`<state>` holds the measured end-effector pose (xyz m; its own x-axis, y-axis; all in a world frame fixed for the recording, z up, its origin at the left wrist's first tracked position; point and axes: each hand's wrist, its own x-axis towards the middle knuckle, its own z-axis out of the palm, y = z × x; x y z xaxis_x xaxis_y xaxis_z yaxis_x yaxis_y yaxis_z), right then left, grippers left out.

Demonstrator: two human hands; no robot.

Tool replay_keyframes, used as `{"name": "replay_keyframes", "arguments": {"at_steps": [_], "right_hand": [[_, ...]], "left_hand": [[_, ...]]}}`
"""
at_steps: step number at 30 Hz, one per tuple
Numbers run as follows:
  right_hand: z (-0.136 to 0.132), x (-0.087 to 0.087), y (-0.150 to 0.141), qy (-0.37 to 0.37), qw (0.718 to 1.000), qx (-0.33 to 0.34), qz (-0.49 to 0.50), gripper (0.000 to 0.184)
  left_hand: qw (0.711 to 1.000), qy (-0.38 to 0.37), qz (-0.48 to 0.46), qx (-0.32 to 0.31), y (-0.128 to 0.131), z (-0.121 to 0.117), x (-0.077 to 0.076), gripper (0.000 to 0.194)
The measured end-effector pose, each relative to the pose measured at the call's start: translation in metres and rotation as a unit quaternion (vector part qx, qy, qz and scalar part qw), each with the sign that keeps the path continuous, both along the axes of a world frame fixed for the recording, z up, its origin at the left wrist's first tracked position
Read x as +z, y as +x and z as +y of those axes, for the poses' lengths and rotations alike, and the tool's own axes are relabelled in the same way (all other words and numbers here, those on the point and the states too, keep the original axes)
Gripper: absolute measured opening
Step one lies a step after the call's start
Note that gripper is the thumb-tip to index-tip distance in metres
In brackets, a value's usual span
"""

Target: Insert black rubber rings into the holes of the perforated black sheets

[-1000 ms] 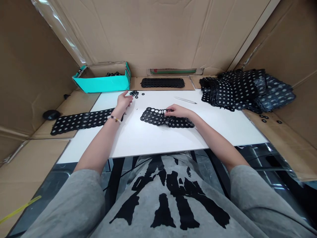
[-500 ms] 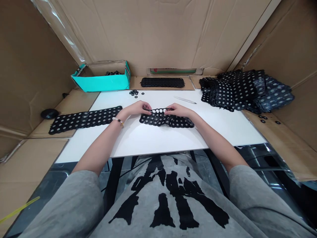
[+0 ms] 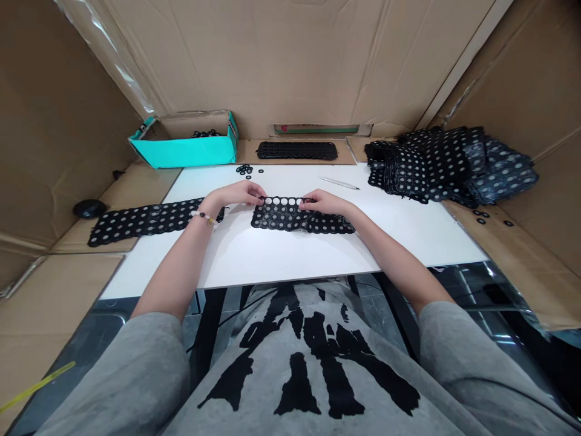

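Observation:
Between my hands, a black strip with rows of round holes (image 3: 285,219) lies on the white board (image 3: 281,260). My left hand (image 3: 242,192) pinches its upper left corner. With closed fingers, my right hand (image 3: 324,201) grips the upper edge farther right and covers part of the strip. White shows through the open holes along the top edge, while the lower rows look greyer. Beyond my left wrist lies another black holed strip (image 3: 140,223), its right end partly behind that wrist.
A turquoise box (image 3: 186,152) holds black rings. Several loose black rings (image 3: 244,170) lie in front of it. At the back is a flat black strip stack (image 3: 297,151). A white pen (image 3: 339,183) lies near a heap of holed strips (image 3: 422,163). Cardboard walls (image 3: 290,66) surround the board.
My left hand has shifted left along with the strip's upper left corner. The top edge is now stretched straighter and the strip lies flatter. My right hand has barely moved.

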<state>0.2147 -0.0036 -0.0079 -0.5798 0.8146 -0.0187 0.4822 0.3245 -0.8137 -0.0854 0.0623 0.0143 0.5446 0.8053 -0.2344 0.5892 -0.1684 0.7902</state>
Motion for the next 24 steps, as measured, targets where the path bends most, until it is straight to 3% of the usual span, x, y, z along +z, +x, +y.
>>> {"name": "replay_keyframes", "arguments": {"at_steps": [9,14,16,20,24], "right_hand": [[-0.002,0.001,0.000,0.001,1.000,-0.009,-0.007,0.045],[0.000,-0.003,0.000,0.015,0.999,-0.017,-0.023,0.045],[0.001,-0.002,0.001,0.024,0.999,-0.009,-0.047,0.044],[0.002,0.000,0.007,0.014,0.995,0.045,-0.083,0.044],[0.004,-0.001,0.010,0.007,0.996,0.041,-0.073,0.044]], "left_hand": [[0.997,0.034,-0.033,0.062,0.008,-0.003,-0.004,0.024],[0.986,0.029,-0.063,0.150,0.004,0.004,-0.016,0.024],[0.970,0.054,-0.063,0.227,-0.005,0.011,-0.020,0.027],[0.906,0.165,-0.024,0.389,-0.026,0.028,-0.027,0.032],[0.896,0.191,-0.014,0.400,-0.032,0.035,-0.032,0.021]]}}
